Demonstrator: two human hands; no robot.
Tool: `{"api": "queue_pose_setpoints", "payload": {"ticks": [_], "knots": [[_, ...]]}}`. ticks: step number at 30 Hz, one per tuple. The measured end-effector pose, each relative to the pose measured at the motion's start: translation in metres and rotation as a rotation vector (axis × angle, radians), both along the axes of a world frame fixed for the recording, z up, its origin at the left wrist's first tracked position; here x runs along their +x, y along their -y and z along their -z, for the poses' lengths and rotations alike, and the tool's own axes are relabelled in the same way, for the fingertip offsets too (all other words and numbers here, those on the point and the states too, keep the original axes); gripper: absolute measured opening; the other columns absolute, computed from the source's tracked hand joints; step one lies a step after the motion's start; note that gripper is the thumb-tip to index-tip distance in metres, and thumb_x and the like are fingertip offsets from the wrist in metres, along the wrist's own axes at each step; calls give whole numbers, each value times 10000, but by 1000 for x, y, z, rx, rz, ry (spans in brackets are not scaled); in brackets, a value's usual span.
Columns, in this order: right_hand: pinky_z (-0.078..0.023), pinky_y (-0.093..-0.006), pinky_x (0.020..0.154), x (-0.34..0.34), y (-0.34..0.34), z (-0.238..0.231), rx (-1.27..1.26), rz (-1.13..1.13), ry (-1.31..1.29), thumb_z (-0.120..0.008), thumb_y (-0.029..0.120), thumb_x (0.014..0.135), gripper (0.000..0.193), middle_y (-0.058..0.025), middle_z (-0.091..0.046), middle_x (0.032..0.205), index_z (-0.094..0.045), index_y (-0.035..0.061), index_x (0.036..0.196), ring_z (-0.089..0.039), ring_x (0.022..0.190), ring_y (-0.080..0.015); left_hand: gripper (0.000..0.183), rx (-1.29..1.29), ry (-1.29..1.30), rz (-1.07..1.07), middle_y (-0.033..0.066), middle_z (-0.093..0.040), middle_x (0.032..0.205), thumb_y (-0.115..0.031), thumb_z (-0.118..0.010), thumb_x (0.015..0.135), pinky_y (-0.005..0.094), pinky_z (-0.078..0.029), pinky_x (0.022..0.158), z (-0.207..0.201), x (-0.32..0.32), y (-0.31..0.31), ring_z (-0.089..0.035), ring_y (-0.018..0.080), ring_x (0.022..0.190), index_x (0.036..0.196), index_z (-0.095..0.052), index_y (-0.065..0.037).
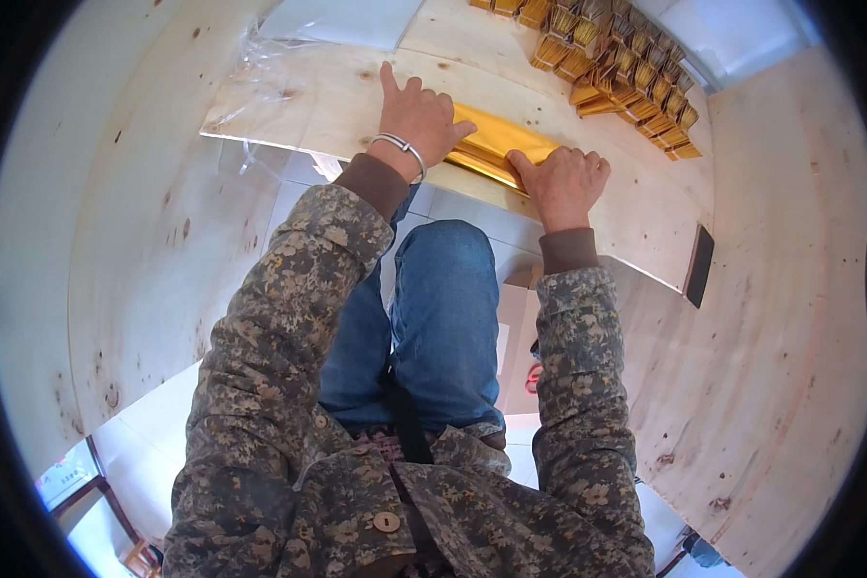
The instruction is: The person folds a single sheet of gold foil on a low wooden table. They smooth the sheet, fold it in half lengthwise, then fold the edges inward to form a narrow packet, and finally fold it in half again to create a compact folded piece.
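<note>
The glossy gold sheet [506,128] lies along the table's [645,204] near edge — likely light, limp, slippery, easily creased; hold both ends flat. Your left hand [419,120] is spread; whether your right hand [564,183] pinches, I can't tell.

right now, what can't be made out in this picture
- Part of the yellow sheet: head view, covered by the left hand and right hand.
- Top of the bundles: head view, cut off by the upper edge.
- Far end of the white sheet: head view, cut off by the upper edge.
- What the red thing is: head view, too small and close against the right sleeve.
</note>
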State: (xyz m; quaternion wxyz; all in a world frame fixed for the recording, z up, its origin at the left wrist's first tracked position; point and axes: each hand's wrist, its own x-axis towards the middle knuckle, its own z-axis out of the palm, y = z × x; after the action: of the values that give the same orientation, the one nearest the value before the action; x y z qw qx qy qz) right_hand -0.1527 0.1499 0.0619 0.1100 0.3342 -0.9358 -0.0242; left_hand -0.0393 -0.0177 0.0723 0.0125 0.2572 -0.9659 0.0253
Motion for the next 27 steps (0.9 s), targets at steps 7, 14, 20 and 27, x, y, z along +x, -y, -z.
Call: {"api": "queue_pose_setpoints", "payload": {"ticks": [7,14,20,27], "knots": [[-345,-418,918,4,0,9,-12,-33,-72,-614,747,779,755,-144,-694,803,-760,6,781,-576,892,-296,446,-23,-153,26,94,-730,962,-508,-625,900,659,-179,1113,12,5,2,-586,249,1130,983,-742,-86],[-353,-433,917,1,-1,16,-16,-51,-111,-616,730,786,738,-146,-696,810,-761,6,792,-578,909,-303,459,-73,-280,16,88,-690,1139,-500,-622,902,660,-186,1106,21,7,-7,-530,261,1245,1071,-718,-84],[-349,-453,967,-7,-7,26,35,-107,-113,-668,548,795,516,-130,-701,859,-754,40,815,-589,936,-310,678,205,-550,267,150,-517,1433,-571,-473,959,636,-168,1136,40,17,-103,-363,307,1430,1408,-496,-65],[-326,-458,1019,-5,-6,26,36,-81,-117,-634,522,831,511,-138,-703,866,-747,24,820,-599,939,-305,815,453,-496,149,185,-299,1588,-595,-418,976,585,-124,1179,55,23,-129,-289,312,1471,1559,-255,-51]]}}
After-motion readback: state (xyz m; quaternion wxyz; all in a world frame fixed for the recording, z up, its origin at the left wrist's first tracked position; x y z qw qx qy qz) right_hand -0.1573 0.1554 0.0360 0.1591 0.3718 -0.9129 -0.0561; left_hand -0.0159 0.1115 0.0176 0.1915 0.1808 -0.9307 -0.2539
